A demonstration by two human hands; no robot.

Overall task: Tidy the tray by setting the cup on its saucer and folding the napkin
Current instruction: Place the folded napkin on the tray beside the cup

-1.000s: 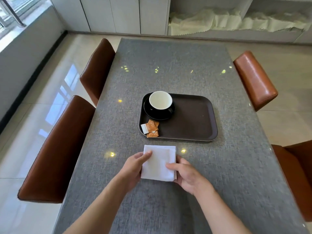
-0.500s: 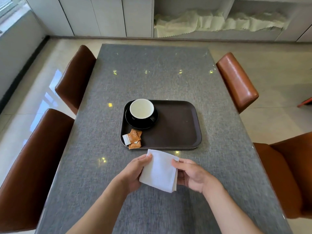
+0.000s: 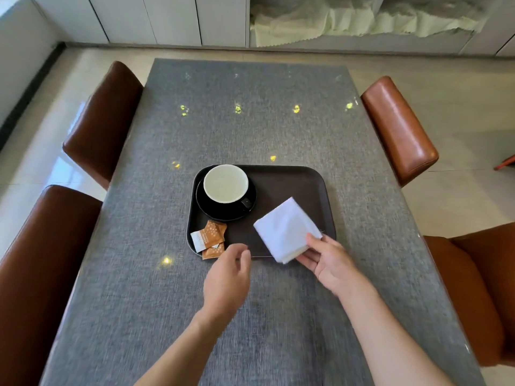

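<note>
The left hand hovers empty, fingers loosely curled and apart, with the sachets just beyond its fingertips on the tray. Farther beyond them the cup sits on its saucer. The right hand pinches the folded napkin between thumb and fingers, over the tray's near right corner.

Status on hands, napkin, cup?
Right hand holds folded napkin over tray. Left hand empty. Cup on saucer. Landing spot bare.

You can read no text here; the print on the sachets, lower left of the tray, is too small.
</note>
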